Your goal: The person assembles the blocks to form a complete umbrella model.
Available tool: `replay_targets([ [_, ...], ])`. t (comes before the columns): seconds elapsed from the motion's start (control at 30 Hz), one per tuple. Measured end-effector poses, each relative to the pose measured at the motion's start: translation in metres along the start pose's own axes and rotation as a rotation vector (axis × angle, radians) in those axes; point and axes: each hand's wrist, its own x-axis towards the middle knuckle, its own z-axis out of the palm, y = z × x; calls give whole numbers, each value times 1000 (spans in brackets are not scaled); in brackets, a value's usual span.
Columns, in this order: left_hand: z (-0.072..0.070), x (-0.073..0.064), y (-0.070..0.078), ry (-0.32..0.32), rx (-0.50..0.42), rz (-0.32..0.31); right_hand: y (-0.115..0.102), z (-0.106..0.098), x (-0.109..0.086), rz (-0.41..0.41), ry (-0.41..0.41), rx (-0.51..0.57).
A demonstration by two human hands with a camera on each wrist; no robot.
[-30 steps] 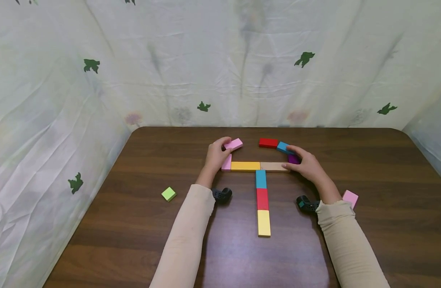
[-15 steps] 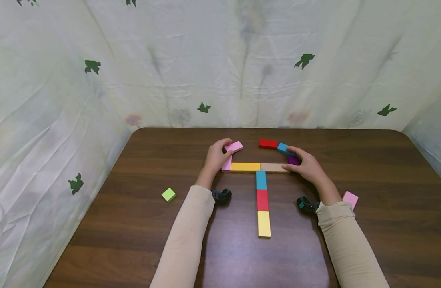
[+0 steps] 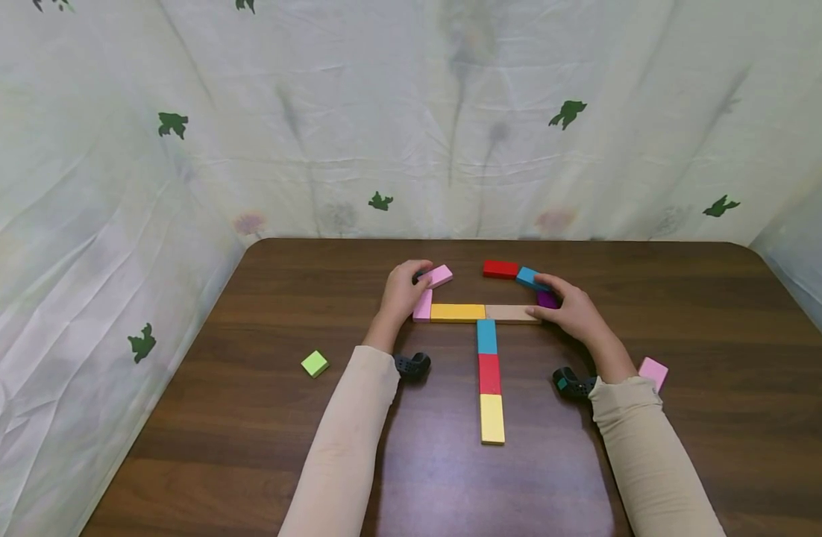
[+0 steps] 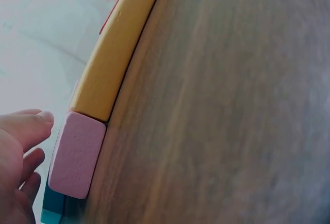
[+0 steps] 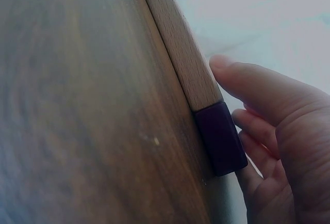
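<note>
In the head view my left hand [image 3: 400,291] is at the left corner of a block layout. Its thumb and fingers are spread around a dark teal block [image 4: 53,206], beside a tilted pink block [image 3: 441,276] and an upright-running pink block [image 3: 422,306]. Thumb and fingertips stay apart in the left wrist view. My right hand [image 3: 575,309] spans the right corner. Its thumb lies by the end of a plain wooden block [image 3: 512,314], its fingers by a blue block [image 3: 526,277] and behind a purple block [image 5: 221,139].
A yellow-orange block [image 3: 458,313] adjoins the wooden one. Below runs a column of blue [image 3: 487,336], red [image 3: 489,374] and yellow [image 3: 492,419] blocks. A red block [image 3: 500,269] lies at the back. A green block [image 3: 314,363] and a pink block [image 3: 653,372] lie apart.
Both hands hold nearly the same place. The left fingers and the tilted pink block shift very slightly; the other blocks keep their arrangement.
</note>
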Motion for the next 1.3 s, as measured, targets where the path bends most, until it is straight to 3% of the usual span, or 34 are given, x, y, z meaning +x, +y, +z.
replay_targets([
  [0.27, -2, 2, -2, 2, 72, 50, 0, 0, 1, 0, 1, 6],
  [1.3, 0, -1, -2, 10, 90, 0, 0, -1, 1, 1, 1, -5],
])
